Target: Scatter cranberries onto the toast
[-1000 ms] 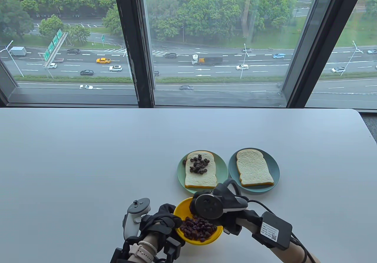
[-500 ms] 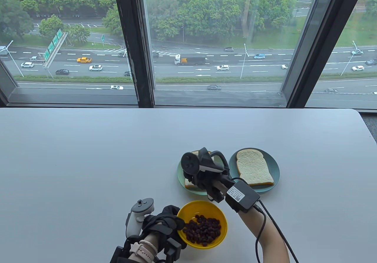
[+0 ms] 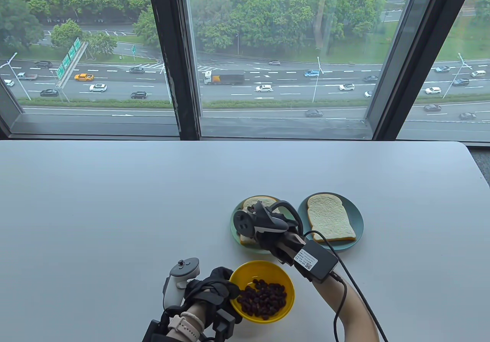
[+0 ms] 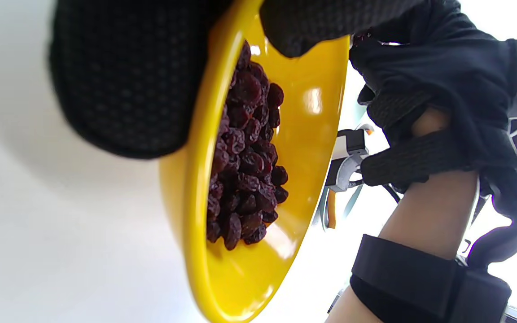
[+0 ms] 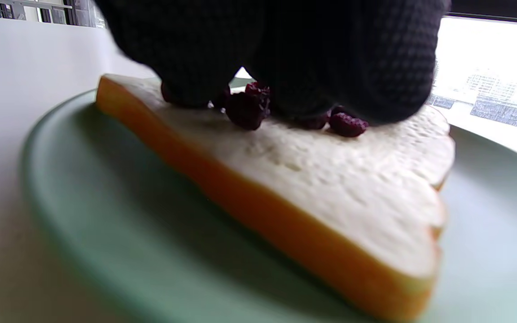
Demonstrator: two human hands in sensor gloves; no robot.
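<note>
My left hand [image 3: 216, 288] grips the left rim of a yellow bowl [image 3: 268, 267] of dark cranberries [image 3: 264, 300]; in the left wrist view its fingers [image 4: 128, 80] wrap the bowl's edge [image 4: 317, 112]. My right hand [image 3: 260, 229] is over the left toast [image 3: 254, 202] on a green plate [image 3: 234, 225]. In the right wrist view its bunched fingertips [image 5: 366, 67] are down on that toast [image 5: 330, 179], pinching cranberries [image 5: 247, 107] at the surface. The hand hides most of the toast in the table view.
A second, bare toast [image 3: 329, 217] lies on a blue plate [image 3: 358, 221] just right of the green one. The right arm's cable [image 3: 344, 277] trails toward the near edge. The window sill runs behind the table's far edge.
My right hand left the bowl and moved forward over the left toast, then settled slightly lower on it. My left hand has kept its hold on the bowl.
</note>
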